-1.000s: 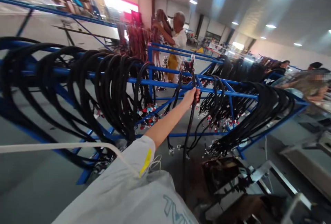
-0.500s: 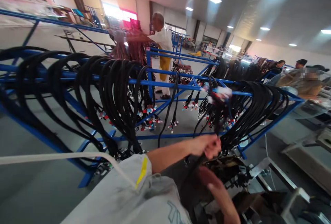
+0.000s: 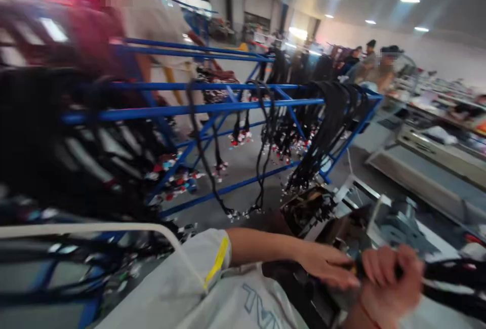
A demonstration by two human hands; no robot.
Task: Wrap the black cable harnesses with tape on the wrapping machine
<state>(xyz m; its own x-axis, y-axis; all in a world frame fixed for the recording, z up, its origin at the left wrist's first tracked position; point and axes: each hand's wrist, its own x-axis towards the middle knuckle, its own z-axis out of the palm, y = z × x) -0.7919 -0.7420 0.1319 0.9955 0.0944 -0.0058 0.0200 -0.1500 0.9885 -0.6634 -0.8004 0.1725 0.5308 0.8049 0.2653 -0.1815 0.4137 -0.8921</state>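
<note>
Right hand (image 3: 389, 276) fisted on black cable (image 3: 451, 274) at 4 o'clock, left hand (image 3: 328, 268) flat against it; blue rack (image 3: 212, 109) holds hung harnesses (image 3: 334, 116).

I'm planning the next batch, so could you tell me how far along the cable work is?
One black cable is off the rack, gripped in the right hand with the left hand against it. Many more cables hang over its bars, not yet taken.
</note>
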